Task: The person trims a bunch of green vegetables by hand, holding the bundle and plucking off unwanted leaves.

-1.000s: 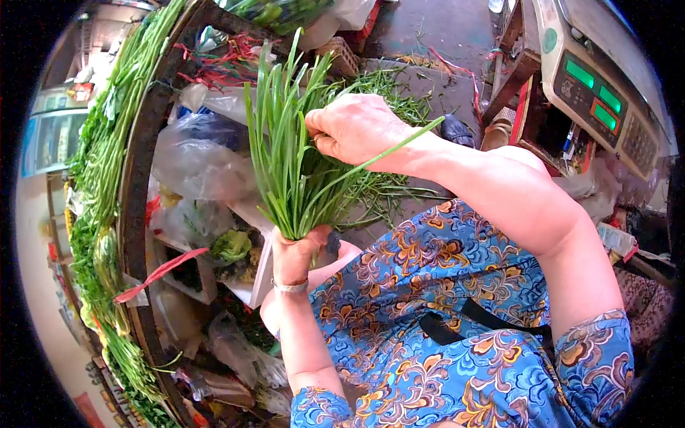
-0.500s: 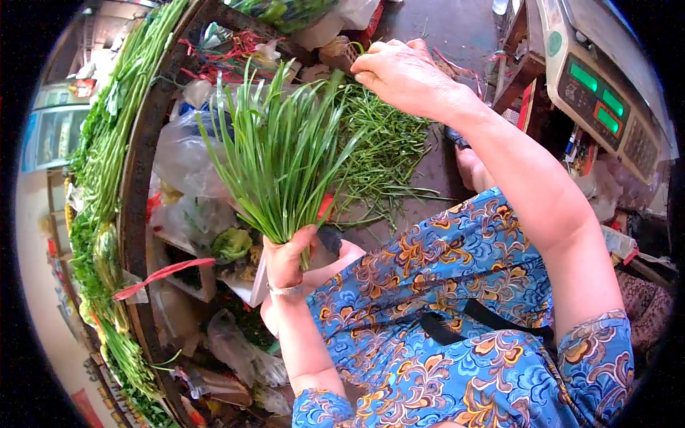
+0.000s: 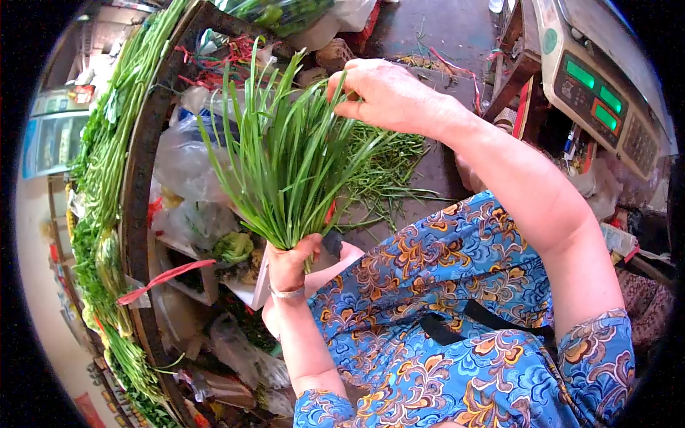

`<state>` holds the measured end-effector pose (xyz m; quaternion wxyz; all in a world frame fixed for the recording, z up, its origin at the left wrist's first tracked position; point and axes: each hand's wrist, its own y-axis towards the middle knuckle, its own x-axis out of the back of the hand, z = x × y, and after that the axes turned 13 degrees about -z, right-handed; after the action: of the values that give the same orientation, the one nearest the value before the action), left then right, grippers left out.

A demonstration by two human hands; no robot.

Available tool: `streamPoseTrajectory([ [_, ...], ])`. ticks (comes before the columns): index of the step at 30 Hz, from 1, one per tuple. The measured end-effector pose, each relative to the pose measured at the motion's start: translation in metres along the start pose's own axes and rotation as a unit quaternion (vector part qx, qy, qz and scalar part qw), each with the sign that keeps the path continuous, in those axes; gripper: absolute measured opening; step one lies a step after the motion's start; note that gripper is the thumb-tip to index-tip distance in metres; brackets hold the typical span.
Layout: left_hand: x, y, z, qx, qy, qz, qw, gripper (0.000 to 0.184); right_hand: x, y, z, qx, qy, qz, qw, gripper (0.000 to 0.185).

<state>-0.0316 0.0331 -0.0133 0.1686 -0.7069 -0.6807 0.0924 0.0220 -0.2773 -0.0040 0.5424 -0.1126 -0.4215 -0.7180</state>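
Greens (image 3: 289, 160) fan out toward eleven o'clock, their bases wrapped tight in my left hand (image 3: 291, 262). My right hand (image 3: 389, 93) curls by the upper blades toward twelve; I cannot tell whether it pinches any. Loose stalks (image 3: 391, 165) litter the dark floor (image 3: 441, 171) at one o'clock. A scale (image 3: 603, 93) shows lit green digits at two; long stems (image 3: 114, 150) line a brown ledge (image 3: 134, 207) at nine, a fridge (image 3: 61, 143) beyond.
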Motion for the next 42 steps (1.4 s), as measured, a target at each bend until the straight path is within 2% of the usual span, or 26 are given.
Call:
streamPoseTrajectory([
  [1,-0.001,0.000,-0.001,0.000,0.000,0.000,1.000,0.023,-0.002,0.001,0.004,0.000,0.000,0.000,1.000,0.022],
  [3,-0.002,-0.001,-0.001,-0.004,0.007,0.007,1.000,0.025,-0.004,0.003,0.010,-0.037,0.090,0.033,0.995,0.021],
  [4,-0.002,-0.001,0.000,-0.003,0.007,0.007,1.000,0.025,-0.003,0.003,0.014,-0.037,0.061,0.065,0.995,0.022],
  [5,-0.002,-0.001,0.001,-0.001,0.007,0.010,1.000,0.027,-0.014,-0.001,0.009,0.006,0.099,0.011,0.995,0.025],
  [9,0.000,-0.001,0.005,-0.008,0.026,0.026,0.999,0.034,-0.027,-0.008,0.012,0.055,0.098,-0.013,0.994,0.023],
  [13,-0.001,0.000,0.005,-0.004,0.013,0.007,1.000,0.031,-0.030,-0.006,0.012,0.085,0.095,-0.026,0.991,0.017],
  [15,-0.001,0.003,0.002,0.001,0.012,0.007,1.000,0.027,-0.025,-0.004,0.015,0.069,0.100,0.007,0.993,0.014],
  [17,-0.002,0.005,0.003,0.028,-0.032,-0.013,0.999,0.031,-0.030,-0.006,0.014,0.082,0.132,0.006,0.988,0.013],
  [19,-0.002,0.005,0.004,0.036,-0.030,-0.016,0.999,0.030,-0.023,-0.009,0.022,0.070,0.181,0.059,0.979,0.012],
  [21,-0.002,0.006,0.004,0.050,-0.022,-0.019,0.998,0.028,-0.028,-0.009,0.022,0.078,0.220,0.050,0.971,0.010],
  [24,-0.004,0.005,0.004,0.053,-0.024,-0.015,0.998,0.023,-0.024,-0.006,0.025,0.051,0.283,0.075,0.955,0.010],
  [26,-0.005,0.006,0.006,0.051,-0.021,-0.012,0.998,0.020,-0.018,-0.005,0.030,-0.034,0.345,0.133,0.929,0.017],
  [30,-0.007,0.006,0.006,0.060,-0.005,-0.003,0.998,0.016,-0.020,-0.008,0.036,-0.100,0.402,0.168,0.894,0.018],
  [32,-0.009,0.005,0.005,0.064,-0.004,0.000,0.998,0.016,-0.023,-0.008,0.036,-0.189,0.515,0.198,0.812,0.013],
  [33,-0.013,0.003,0.003,0.060,-0.022,0.003,0.998,0.017,-0.022,-0.008,0.037,-0.189,0.515,0.198,0.812,0.013],
  [35,-0.015,0.001,0.001,0.057,-0.039,0.004,0.998,0.017,-0.020,-0.008,0.041,-0.248,0.557,0.219,0.762,0.015],
  [42,-0.016,0.004,0.000,0.039,-0.025,-0.011,0.999,0.017,-0.027,-0.011,0.042,-0.265,0.575,0.231,0.739,0.017],
])
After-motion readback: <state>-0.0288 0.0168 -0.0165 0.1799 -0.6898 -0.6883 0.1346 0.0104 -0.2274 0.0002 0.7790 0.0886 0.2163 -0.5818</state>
